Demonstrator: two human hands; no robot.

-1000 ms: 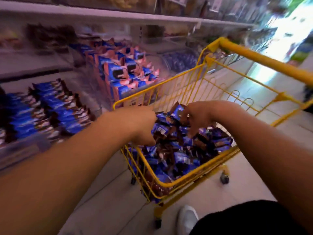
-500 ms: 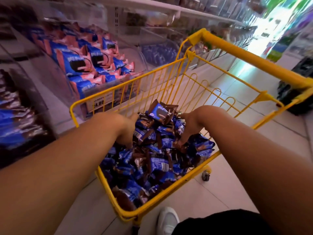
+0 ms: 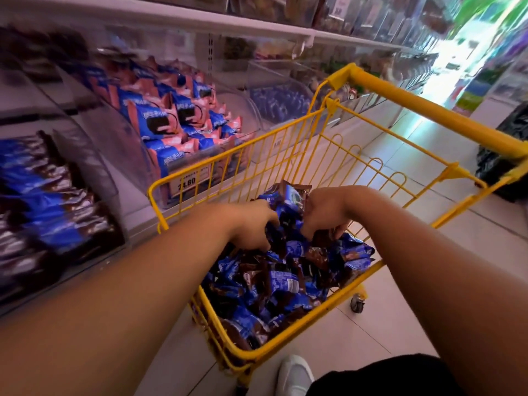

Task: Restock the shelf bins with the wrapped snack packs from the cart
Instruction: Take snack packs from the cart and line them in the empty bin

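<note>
I judge the restock well short of done: the cart [image 3: 288, 155] holds a deep heap of packs [image 3: 274, 287], piled thickest toward its near-left corner and thinning toward the far wall. My left hand [image 3: 251, 227] and right hand [image 3: 325, 212] are both down in the heap near the middle, fingers curled into a clump of packs that bunches up between them; both grip wrappers, though how many each has I cannot tell. The bin [image 3: 65, 201] at the shelf's near-left edge already shows rows of the same blue-and-brown wrappers, so some stock is in and more should fit. Writing on the packs is too blurred to read. The next bin's pink-and-blue bags [image 3: 160, 124] bear large characters I cannot make out, and the price tag [image 3: 187, 180] on its front reads 24.80.
</note>
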